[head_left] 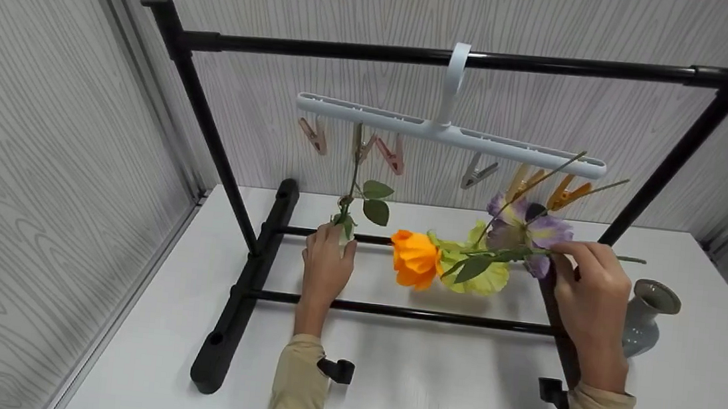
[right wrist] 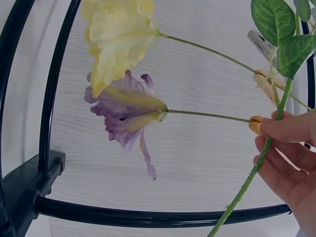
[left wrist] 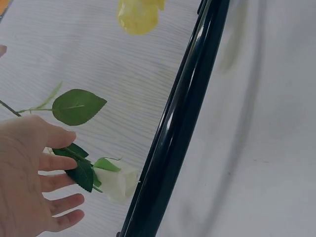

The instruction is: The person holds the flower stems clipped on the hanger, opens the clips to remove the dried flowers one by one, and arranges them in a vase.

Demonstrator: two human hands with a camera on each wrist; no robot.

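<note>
On the white worktop (head_left: 425,397) stands a black rack (head_left: 244,266), the largest thing in view, with a top bar and two low crossbars. From the top bar, at twelve o'clock, hangs a pale clip hanger (head_left: 451,133) with a row of pegs (head_left: 388,152) beneath it.

At three o'clock, near the worktop's edge, sits a small grey vase (head_left: 646,317), just beside the right wrist.

Three flowers hang head down from pegs: a purple flower (head_left: 528,230) and a yellow flower (head_left: 481,269) at the right end of the hanger, close together at about two o'clock, and a white rose (left wrist: 117,183) on a leafy stem at about eleven o'clock.

An orange rose (head_left: 415,258) lies crosswise near the centre, its head pointing to nine o'clock, in front of the yellow flower. Its green stem (right wrist: 256,165) runs toward three o'clock into the right hand (head_left: 589,296). The grip of that hand is a pinch: thumb and fingers curl round the stem, holding the rose above the worktop.

The left hand (head_left: 326,261) is at ten o'clock, beside the white rose. Its grip is released: the fingers are nearly straight, their tips (left wrist: 69,162) touching the dark leaves just behind the rose's head, which hangs against a black bar.
</note>
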